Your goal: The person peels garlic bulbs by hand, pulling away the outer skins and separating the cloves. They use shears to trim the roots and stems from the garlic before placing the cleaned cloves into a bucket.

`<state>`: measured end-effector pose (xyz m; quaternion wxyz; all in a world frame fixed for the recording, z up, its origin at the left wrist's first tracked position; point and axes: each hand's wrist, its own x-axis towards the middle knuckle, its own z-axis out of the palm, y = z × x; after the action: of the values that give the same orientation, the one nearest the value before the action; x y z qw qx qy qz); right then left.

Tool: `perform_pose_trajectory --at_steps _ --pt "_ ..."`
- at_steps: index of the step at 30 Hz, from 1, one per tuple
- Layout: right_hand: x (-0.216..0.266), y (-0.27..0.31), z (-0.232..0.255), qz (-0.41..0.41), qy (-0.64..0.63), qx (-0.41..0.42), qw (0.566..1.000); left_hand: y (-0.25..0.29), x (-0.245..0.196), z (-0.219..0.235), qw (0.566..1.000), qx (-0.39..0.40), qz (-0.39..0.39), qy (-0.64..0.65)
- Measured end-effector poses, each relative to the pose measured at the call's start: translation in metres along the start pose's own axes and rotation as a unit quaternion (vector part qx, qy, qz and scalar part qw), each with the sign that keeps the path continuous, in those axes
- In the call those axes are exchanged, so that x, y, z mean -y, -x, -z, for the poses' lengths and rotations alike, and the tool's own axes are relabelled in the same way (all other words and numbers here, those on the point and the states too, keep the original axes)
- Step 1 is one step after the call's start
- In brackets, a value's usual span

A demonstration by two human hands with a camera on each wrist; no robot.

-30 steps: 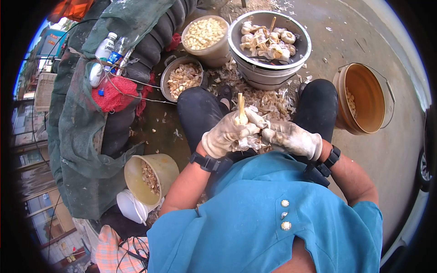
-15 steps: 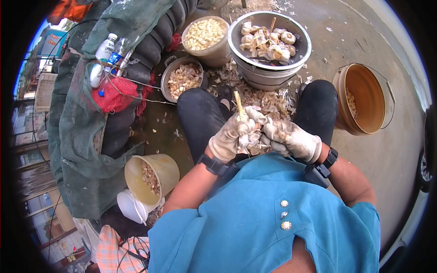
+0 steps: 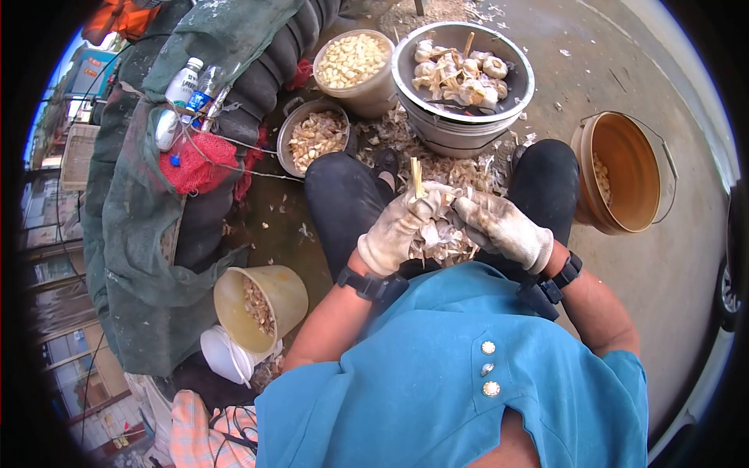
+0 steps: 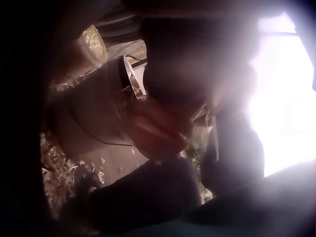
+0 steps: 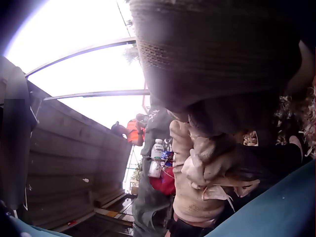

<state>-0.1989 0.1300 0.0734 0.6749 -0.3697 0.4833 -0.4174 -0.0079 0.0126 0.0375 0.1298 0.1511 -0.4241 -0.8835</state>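
My left hand [image 3: 398,232], in a soiled white knit glove, grips a garlic bulb whose cut dry stalk [image 3: 417,179] sticks up past the thumb. My right hand [image 3: 509,232], gloved likewise, meets it from the right with curled fingers at the bulb. Most of the bulb is hidden by the gloves. Between and below the hands lies a heap of papery garlic skins [image 3: 446,238]. In the right wrist view a loose pale flake of skin [image 5: 196,170] hangs by the left glove [image 5: 195,200]. The left wrist view is dark and blurred, with the hand in shadow.
Ahead stand a basin of whole garlic bulbs [image 3: 468,76], a tub of peeled cloves [image 3: 353,61] and a pot of cloves and skins [image 3: 318,139]. A brown bucket [image 3: 630,175] stands right; a tipped cream bucket [image 3: 290,296] lies left. Bottles [image 3: 184,82] hang beside green netting.
The left hand has shifted slightly right and toward the body, and the stalk's tilt has changed. The right hand has turned, its fingers coming round at the bulb. The containers stay put.
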Motion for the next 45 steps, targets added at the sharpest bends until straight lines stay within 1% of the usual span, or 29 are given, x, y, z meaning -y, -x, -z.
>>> perform_pose_trajectory --at_steps 2,3,5,6,8,9,11,12,14,16,18,20,21,24,27,28,29,30,31,32,33,34,35,36,38,40,41,44,45 --pt "0.000 -0.004 -0.004 -0.005 0.005 -0.012 1.000 -0.001 0.005 0.008 0.990 0.008 -0.028 -0.139" --pt "0.000 -0.005 -0.006 -0.012 0.009 -0.024 1.000 -0.001 0.008 0.009 0.990 0.007 -0.028 -0.140" --pt "-0.004 -0.007 -0.010 -0.004 0.011 -0.033 0.999 -0.005 0.013 0.010 1.000 0.008 0.020 -0.013" --pt "-0.005 -0.008 -0.011 0.005 0.014 -0.042 0.999 -0.005 0.015 0.010 1.000 0.008 0.019 -0.014" --pt "-0.003 -0.009 -0.012 0.003 0.045 -0.060 0.997 -0.004 0.016 0.007 0.992 -0.059 0.051 0.096" --pt "-0.003 -0.010 -0.012 0.000 0.075 -0.079 0.994 -0.005 0.017 0.005 0.992 -0.059 0.051 0.096" --pt "-0.007 -0.011 -0.011 -0.021 0.063 -0.081 0.994 -0.006 0.012 -0.004 0.996 -0.061 -0.042 -0.053" --pt "-0.008 -0.012 -0.011 -0.042 0.050 -0.084 0.994 -0.006 0.011 -0.004 0.996 -0.061 -0.042 -0.053" --pt "-0.003 -0.011 -0.015 -0.024 0.019 -0.086 0.996 -0.007 0.008 -0.003 0.997 -0.080 0.006 0.004" --pt "-0.003 -0.011 -0.015 -0.006 -0.013 -0.090 0.996 -0.009 0.004 -0.011 0.996 -0.092 0.010 0.019" --pt "-0.007 -0.012 -0.012 -0.006 0.048 -0.091 0.995 -0.011 0.006 -0.012 0.994 -0.102 0.014 0.034" --pt "-0.004 -0.013 -0.013 -0.015 0.052 -0.093 0.994 -0.013 0.008 -0.005 0.985 -0.120 0.081 0.092" --pt "-0.002 -0.013 -0.014 -0.026 0.054 -0.096 0.994 -0.012 0.010 -0.004 0.985 -0.121 0.081 0.092" --pt "0.006 -0.010 -0.017 0.030 0.118 -0.086 0.989 -0.010 0.010 -0.001 0.995 -0.092 0.047 0.004" --pt "-0.007 -0.010 -0.009 0.017 0.163 -0.030 0.986 -0.014 0.013 0.005 0.987 -0.080 0.098 0.097" --pt "-0.009 -0.007 -0.013 0.069 0.229 -0.011 0.971 -0.017 0.005 -0.002 0.983 -0.132 0.097 0.087" --pt "-0.019 -0.006 -0.018 0.070 0.227 0.013 0.971 -0.019 0.002 -0.005 0.975 -0.183 0.097 0.077" --pt "-0.029 -0.006 -0.022 0.069 0.224 0.036 0.971 -0.019 0.003 0.003 0.975 -0.183 0.098 0.077" --pt "-0.031 -0.005 -0.024 0.104 0.309 0.026 0.945 -0.017 0.000 0.012 0.978 -0.112 0.094 0.149" --pt "-0.030 -0.004 -0.024 0.103 0.309 0.025 0.945 -0.015 -0.001 0.017 0.971 -0.040 0.087 0.220" --pt "-0.026 -0.003 -0.025 0.050 0.222 0.012 0.974 -0.013 0.002 0.017 0.980 -0.120 0.079 0.138" --pt "-0.024 -0.004 -0.025 -0.003 0.133 0.001 0.991 -0.013 0.002 0.017 0.980 -0.121 0.078 0.139" --pt "-0.029 -0.005 -0.018 0.135 0.252 -0.020 0.958 -0.012 0.001 0.017 0.985 -0.118 0.058 0.107" --pt "-0.027 -0.005 -0.015 -0.009 0.236 -0.030 0.971 -0.010 0.000 0.018 0.990 -0.116 0.040 0.075" --pt "-0.002 -0.003 -0.011 -0.058 0.252 -0.015 0.966 -0.008 0.000 0.021 0.987 -0.079 0.040 0.132" --pt "-0.013 -0.004 -0.006 -0.016 0.268 -0.030 0.963 -0.007 0.002 0.014 0.993 -0.077 -0.072 -0.057" --pt "-0.016 -0.004 -0.003 0.028 0.281 -0.045 0.958 -0.006 -0.009 0.011 0.994 -0.047 -0.007 0.095" --pt "-0.011 -0.004 0.002 -0.028 0.289 -0.058 0.955 -0.002 -0.010 0.014 0.999 -0.035 -0.014 0.040" --pt "-0.027 -0.005 0.004 0.002 0.217 -0.083 0.973 0.000 -0.011 0.013 0.999 -0.032 -0.013 0.030"
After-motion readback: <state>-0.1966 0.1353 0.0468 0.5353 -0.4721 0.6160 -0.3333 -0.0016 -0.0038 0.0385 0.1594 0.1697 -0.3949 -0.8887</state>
